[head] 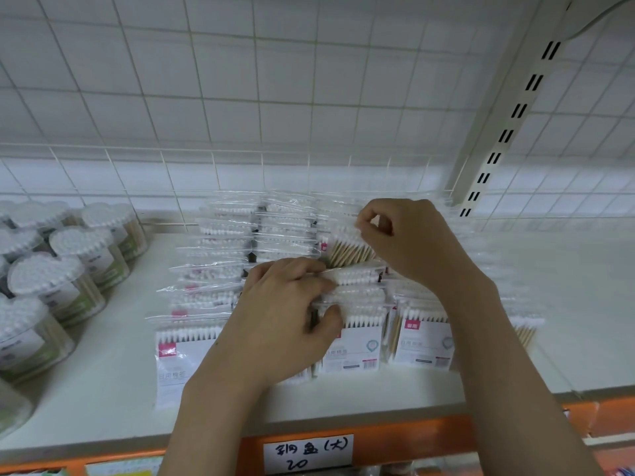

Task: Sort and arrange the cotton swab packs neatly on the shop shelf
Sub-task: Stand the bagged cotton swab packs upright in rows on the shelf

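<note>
Clear-film cotton swab packs (354, 334) in rows on the white shelf (567, 304), mid-sort: right hand (409, 238) pinches one raised pack (347, 245), left hand (288, 304) grips the front packs' tops; next, seat it squarely in its row.

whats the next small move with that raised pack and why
Probably lower the raised pack into its row. The right hand pinches its top and it stands tilted above the others, while the left hand grips the packs in front, seemingly holding the gap.
</note>
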The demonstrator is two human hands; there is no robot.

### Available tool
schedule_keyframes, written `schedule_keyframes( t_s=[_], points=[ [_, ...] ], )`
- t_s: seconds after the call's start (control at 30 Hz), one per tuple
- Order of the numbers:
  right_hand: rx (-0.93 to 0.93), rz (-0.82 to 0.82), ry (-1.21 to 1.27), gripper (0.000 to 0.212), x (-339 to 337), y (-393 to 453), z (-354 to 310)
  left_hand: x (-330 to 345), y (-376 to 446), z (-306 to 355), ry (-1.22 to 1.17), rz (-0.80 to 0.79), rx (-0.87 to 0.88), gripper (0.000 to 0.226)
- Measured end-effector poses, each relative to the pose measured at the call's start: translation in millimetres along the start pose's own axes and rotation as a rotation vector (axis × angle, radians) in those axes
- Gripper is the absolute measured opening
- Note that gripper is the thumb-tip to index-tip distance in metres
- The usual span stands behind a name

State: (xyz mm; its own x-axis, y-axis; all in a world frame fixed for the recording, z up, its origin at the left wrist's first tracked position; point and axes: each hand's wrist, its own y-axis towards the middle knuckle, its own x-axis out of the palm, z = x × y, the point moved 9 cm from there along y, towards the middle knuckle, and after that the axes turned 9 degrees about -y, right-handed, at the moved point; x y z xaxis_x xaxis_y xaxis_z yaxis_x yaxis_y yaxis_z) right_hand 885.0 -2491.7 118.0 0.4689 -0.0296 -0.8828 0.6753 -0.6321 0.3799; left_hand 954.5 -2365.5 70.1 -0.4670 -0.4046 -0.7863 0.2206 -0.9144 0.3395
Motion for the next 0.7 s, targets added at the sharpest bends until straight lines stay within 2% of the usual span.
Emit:
schedule_keyframes(
  t_s=[0.2,0.4,0.53,0.7],
  points=[
    [0.045,0.157,0.141,0.022,-31.8,-3.0,1.1,-1.0,-1.5,0.4,-0.004,0.007,0.005,0.059],
    [0.001,0.277,0.162,0.026,-54.9,-8.4,-5.4,-1.4,-1.1,-0.9,-0.015,-0.003,0.008,0.06],
    [-0.007,0.196,0.183,0.007,-45.8,-11.6,-0.9,-0.8,-0.1,-3.0,-0.023,-0.012,0.011,0.058],
    [-0.049,0.213,0.122,0.015,-43.7,-8.8,-0.7,-1.6,-0.7,-3.8,-0.03,-0.022,0.005,0.046]
  ],
)
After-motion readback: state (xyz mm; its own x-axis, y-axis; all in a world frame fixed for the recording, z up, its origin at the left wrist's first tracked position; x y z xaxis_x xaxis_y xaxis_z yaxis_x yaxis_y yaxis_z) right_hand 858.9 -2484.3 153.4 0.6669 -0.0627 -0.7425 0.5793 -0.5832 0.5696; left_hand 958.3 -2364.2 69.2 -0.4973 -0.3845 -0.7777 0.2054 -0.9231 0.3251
